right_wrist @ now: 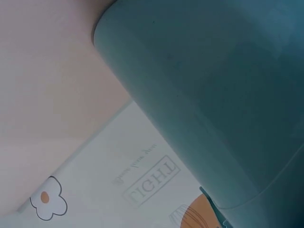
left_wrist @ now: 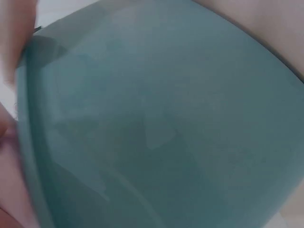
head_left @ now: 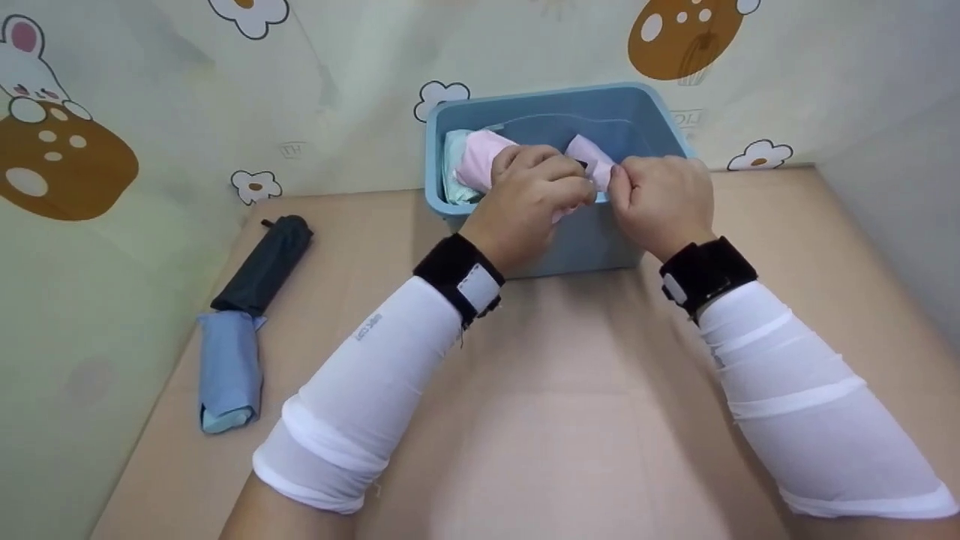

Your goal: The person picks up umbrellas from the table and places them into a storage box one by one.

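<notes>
Both hands work over the front rim of a blue plastic bin [head_left: 547,240]. My left hand [head_left: 536,199] has its fingers curled round what looks like a folded pink umbrella [head_left: 480,157], a small black part showing by its fingertips. Between thumb and fingers, my right hand [head_left: 664,199] pinches a loose end of pink fabric [head_left: 592,157] at the rim. A pale green folded bundle [head_left: 454,165] stands inside the bin's left end. In both wrist views the bin's outer wall [left_wrist: 166,114] fills much of the picture.
At the table's left edge lie a dark folded umbrella [head_left: 266,262] and, touching its lower end, a light blue folded umbrella [head_left: 229,367]. The tan tabletop [head_left: 540,420] runs back to a wall covering [head_left: 337,75] printed with flowers and cartoon figures, close behind the bin.
</notes>
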Tool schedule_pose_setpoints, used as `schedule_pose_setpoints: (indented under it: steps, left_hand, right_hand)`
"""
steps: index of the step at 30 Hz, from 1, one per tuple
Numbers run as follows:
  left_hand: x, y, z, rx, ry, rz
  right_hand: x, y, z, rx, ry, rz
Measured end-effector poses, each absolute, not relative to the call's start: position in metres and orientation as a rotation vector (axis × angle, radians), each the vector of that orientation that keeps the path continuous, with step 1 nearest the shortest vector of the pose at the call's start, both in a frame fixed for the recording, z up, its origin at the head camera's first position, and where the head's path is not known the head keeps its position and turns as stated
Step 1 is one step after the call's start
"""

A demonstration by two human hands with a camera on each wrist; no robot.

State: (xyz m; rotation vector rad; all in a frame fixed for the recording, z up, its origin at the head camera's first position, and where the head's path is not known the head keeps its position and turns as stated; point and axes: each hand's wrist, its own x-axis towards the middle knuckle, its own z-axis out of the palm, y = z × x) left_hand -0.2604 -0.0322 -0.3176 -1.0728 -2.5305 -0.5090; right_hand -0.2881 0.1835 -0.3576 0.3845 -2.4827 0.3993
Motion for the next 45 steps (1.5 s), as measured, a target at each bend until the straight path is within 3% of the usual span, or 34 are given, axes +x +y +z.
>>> schedule_pose_setpoints:
  steps: [27, 34, 45]
  left_hand:
    - [-0.295, -0.04, -0.299, -0.83, -2.967, -0.703]
    - [-0.304, -0.049, -0.295, -0.666, -3.136, -0.757]
    - [-0.309, -0.042, -0.295, -0.718, -3.277, -0.53]
  right_hand:
    - [-0.288, 0.18, -0.356, 0.353, -2.53, 0.394]
    - [-0.286, 0.182, -0.355, 0.333, -2.551, 0.408]
    - [-0.288, 0.182, -0.355, 0.379, -2.487, 0.393]
